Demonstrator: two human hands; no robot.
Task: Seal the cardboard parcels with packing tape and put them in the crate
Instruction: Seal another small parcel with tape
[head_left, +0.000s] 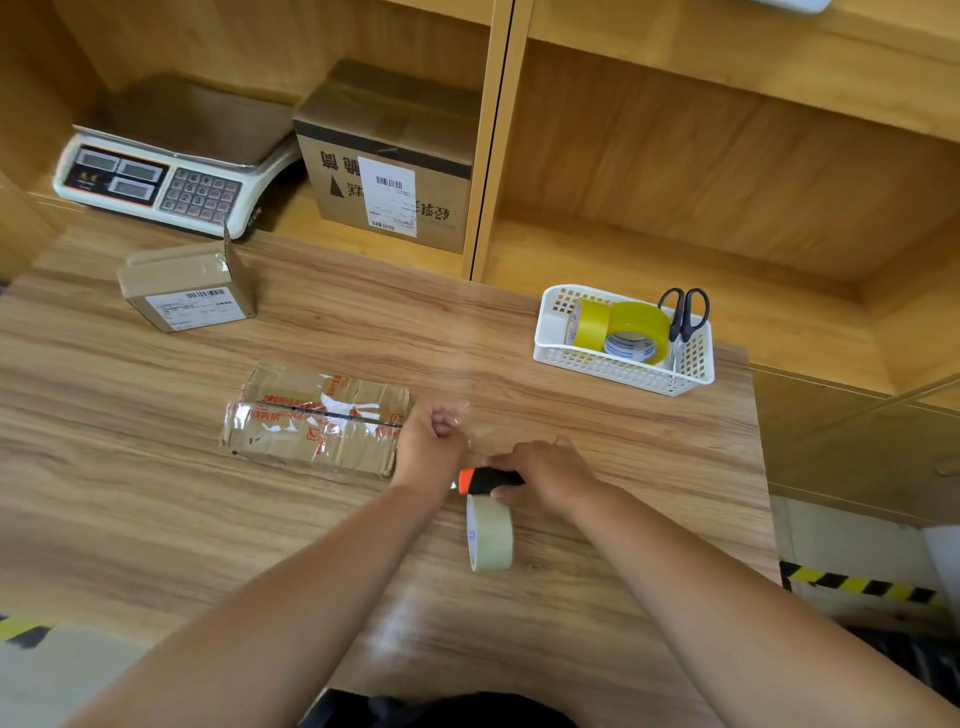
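A flat, worn cardboard parcel (317, 418) with old red-printed tape lies on the wooden table left of centre. My left hand (431, 441) is at the parcel's right end, fingers curled, pinching a strip of clear tape (470, 423) that stretches toward my right hand. My right hand (548, 475) grips an orange-and-black utility knife (485, 479) just above a roll of clear packing tape (489, 532) standing on edge. A second small parcel (187, 291) with a shipping label sits at the back left, one flap raised. No crate is in view.
A white basket (623, 371) at the right holds yellow tape rolls and black scissors (687, 312). A weighing scale (156, 176) and a labelled cardboard box (389, 166) sit on the shelf behind. The table edge drops off at the right, with hazard-striped floor tape beyond.
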